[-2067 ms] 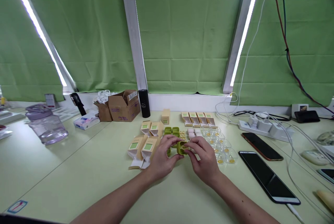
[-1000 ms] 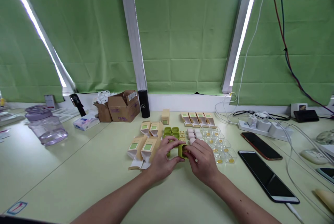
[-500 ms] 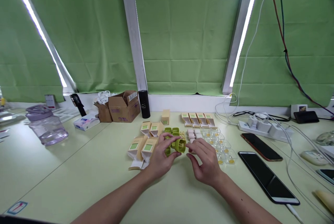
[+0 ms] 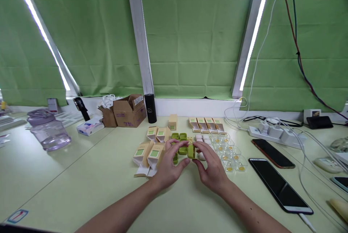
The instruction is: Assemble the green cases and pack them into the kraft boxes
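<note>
Head view: my left hand [image 4: 170, 166] and right hand [image 4: 213, 167] pinch a small green case [image 4: 190, 151]; loose fingers could drop it onto the table's [image 4: 81, 186] rows.

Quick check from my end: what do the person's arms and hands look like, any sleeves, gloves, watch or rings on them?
Both forearms are bare up to the bottom edge of the picture, with no sleeve in view. The left hand and the right hand wear no gloves. No watch, bracelet or strap shows on either wrist, and no ring is visible on the fingers, though they are small in this view.
</note>
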Demonstrator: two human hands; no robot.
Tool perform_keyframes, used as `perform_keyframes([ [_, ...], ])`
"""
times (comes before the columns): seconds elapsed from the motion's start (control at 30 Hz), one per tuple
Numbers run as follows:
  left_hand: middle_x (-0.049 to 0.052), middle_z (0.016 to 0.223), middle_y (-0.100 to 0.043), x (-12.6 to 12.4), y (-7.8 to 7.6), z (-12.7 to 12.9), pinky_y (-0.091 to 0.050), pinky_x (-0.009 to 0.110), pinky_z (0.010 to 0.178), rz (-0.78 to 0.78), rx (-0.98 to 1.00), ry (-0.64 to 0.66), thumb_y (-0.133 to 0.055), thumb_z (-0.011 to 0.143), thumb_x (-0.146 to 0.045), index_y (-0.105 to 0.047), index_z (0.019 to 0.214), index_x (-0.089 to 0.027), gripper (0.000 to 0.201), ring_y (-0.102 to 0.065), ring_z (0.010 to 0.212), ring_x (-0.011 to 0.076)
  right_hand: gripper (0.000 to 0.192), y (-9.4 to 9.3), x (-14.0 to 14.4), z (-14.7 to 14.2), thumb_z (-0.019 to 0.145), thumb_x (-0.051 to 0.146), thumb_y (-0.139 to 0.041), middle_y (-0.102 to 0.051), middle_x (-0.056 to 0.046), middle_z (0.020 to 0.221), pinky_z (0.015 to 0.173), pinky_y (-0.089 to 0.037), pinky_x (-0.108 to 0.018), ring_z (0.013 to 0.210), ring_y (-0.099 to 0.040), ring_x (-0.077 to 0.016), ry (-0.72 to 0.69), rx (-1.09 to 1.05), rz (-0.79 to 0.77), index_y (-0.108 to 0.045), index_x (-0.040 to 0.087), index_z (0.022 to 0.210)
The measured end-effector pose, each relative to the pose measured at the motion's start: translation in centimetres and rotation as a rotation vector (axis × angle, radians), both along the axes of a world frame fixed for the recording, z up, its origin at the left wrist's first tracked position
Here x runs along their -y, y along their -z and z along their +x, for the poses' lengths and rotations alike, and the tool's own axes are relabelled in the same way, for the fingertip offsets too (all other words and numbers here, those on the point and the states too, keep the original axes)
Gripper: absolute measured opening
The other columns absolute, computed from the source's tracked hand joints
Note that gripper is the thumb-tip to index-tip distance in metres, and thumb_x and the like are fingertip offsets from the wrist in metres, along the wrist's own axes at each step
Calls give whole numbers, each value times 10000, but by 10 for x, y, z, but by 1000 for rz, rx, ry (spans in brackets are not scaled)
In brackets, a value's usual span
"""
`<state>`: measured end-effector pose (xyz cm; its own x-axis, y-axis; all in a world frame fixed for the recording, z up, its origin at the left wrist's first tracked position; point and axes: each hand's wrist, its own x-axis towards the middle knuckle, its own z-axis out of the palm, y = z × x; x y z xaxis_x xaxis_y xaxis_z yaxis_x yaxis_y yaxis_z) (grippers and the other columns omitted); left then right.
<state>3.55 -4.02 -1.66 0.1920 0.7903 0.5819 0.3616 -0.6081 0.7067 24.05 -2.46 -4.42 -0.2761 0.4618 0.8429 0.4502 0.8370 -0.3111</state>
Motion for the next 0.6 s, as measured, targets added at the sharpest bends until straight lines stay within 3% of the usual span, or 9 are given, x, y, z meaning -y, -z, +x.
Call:
perform_keyframes([
  [0.17, 104, 1145, -629, -4, 2, 2, -548, 435, 1032, -75, 38, -116, -663, 980, -400, -744, 1089, -242, 208, -618, 1152, 267, 569, -1, -1, -2, 950, 98, -562, -668, -152, 1350, 959, -658, -501, 1248, -673, -315, -10, -80, -19, -505, 258, 1493],
  [0.33, 74, 1032, -653, -9, 5, 5, -568, 395, 921, -117, 33, -129, -693, 937, -404, -758, 965, -226, 192, -641, 993, 240, 534, 0, 0, -2, 945, 90, -575, -690, -144, 1325, 1010, -635, -507, 1265, -669, -311, 12, -56, 13, -534, 252, 1453],
  [0.6, 70, 956, -689, -13, 6, 6, -526, 359, 838, -179, 17, -98, -650, 945, -407, -742, 910, -207, 223, -627, 943, 235, 501, 0, 0, -2, 947, 88, -563, -698, -142, 1311, 1039, -621, -510, 1286, -662, -304, -1, -43, 24, -558, 242, 1424],
])
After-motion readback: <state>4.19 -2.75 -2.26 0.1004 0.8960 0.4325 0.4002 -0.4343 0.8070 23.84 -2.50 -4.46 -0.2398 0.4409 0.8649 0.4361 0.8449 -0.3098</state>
